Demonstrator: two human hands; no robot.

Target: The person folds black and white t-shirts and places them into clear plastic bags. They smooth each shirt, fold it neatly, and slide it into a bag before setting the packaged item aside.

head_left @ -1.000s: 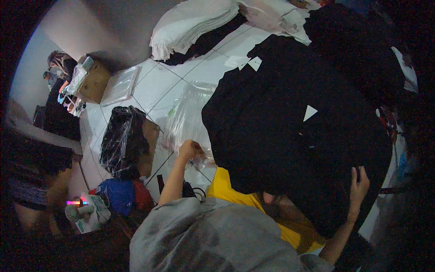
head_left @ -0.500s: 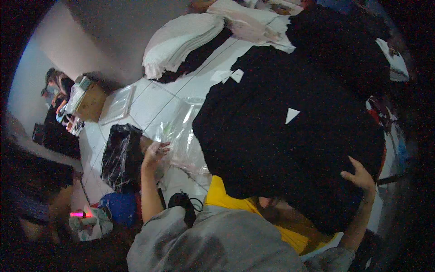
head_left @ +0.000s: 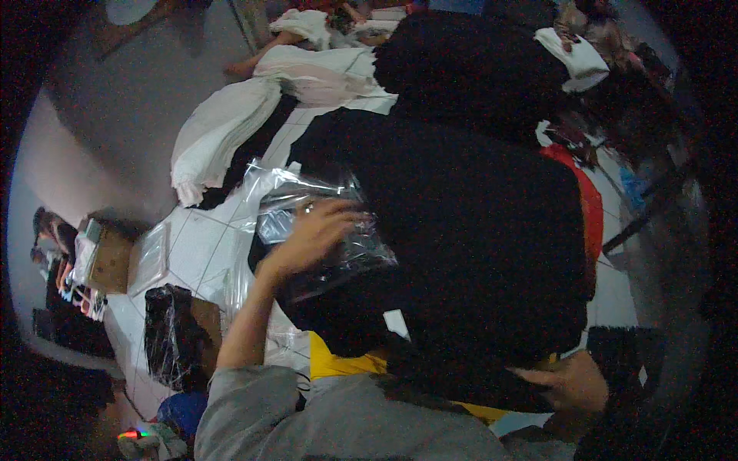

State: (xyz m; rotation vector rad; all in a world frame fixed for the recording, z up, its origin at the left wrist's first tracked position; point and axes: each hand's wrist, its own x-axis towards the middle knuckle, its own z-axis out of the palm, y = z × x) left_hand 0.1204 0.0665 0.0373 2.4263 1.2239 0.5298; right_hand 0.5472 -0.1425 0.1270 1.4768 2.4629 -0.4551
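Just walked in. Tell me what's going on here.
A person has their left hand on some clear plastic that lies over a wide black cloth. Their right hand is at the cloth's near right edge. A small white piece lies on the black cloth, and a white cloth stack lies beyond, to the left.

Here the plastic bag (head_left: 338,270) is lying over the cloth's (head_left: 477,238) left side, beneath the left hand (head_left: 314,234); the right hand (head_left: 578,380) is sitting by the near right corner. Farther left, a bundle (head_left: 167,330) is resting on the floor (head_left: 198,250), a box (head_left: 111,263) behind.
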